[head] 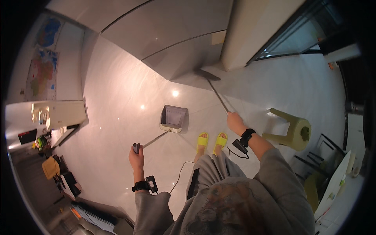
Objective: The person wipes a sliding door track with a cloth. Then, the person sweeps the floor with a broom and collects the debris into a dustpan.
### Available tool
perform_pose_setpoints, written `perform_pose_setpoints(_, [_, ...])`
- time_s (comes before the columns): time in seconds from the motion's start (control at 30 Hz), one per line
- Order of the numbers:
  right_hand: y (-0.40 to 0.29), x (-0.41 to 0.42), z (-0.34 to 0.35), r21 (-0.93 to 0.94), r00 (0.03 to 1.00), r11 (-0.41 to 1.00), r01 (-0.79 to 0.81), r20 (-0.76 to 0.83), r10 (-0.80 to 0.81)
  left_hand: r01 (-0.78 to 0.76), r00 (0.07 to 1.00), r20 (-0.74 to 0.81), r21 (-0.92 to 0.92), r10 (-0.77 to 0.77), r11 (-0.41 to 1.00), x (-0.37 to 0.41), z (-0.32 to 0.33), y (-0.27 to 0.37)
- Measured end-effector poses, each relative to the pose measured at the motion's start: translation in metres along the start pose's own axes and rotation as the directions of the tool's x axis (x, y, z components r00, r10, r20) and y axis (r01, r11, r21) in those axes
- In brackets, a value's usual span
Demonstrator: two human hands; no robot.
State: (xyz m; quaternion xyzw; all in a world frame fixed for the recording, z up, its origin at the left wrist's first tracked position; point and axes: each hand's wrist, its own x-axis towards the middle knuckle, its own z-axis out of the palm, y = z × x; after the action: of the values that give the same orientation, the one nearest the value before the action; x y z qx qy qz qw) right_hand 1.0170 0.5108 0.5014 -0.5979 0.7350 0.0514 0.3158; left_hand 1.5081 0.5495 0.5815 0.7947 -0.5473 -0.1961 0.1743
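My left hand (136, 158) grips the top of the handle of a long-handled dustpan (175, 116). The grey pan stands on the pale tile floor ahead of my feet, its pale rear edge towards me. My right hand (236, 122) is closed around the metal stick of a broom (217, 95). The dark broom head (208, 74) lies further ahead at the floor, close to the base of the grey panelled wall and the pillar. It looks slightly blurred. The broom and the dustpan are apart.
An olive-green plastic stool (296, 133) stands to my right, with a black-framed chair (317, 155) and a white table (336, 179) behind it. Grey panels (188, 50) and a pale pillar (249, 32) rise ahead. A white cabinet (67, 113) is at left. Thin cables hang from my wrist devices.
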Motion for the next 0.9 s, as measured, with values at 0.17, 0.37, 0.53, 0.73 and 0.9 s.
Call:
perform_pose_setpoints(0.17, [-0.025,-0.023,0.022,-0.125,0.98,0.979,0.158,0.144,-0.14,0.044,0.999,-0.028,0.078,-0.042,0.996,0.005,0.006,0.002])
perform_pose_setpoints(0.37, [-0.029,-0.082,-0.02,-0.104,0.91,0.925,0.365,0.248,-0.331,0.031,0.999,0.016,0.045,-0.032,0.998,0.035,-0.005,0.021])
perform_pose_setpoints(0.53, [-0.008,-0.149,-0.059,-0.019,0.933,0.947,0.321,0.176,-0.313,0.05,0.998,0.033,-0.01,-0.049,0.999,0.024,0.001,-0.005])
perform_pose_setpoints(0.73, [0.022,-0.203,-0.061,0.259,0.985,0.951,0.169,-0.001,-0.175,0.227,0.934,0.333,-0.272,-0.13,0.935,0.001,0.021,-0.007])
perform_pose_setpoints(0.9, [0.029,-0.233,-0.067,0.494,0.959,0.823,-0.281,0.178,0.221,0.098,0.946,0.322,-0.366,0.027,0.925,-0.023,0.028,0.047])
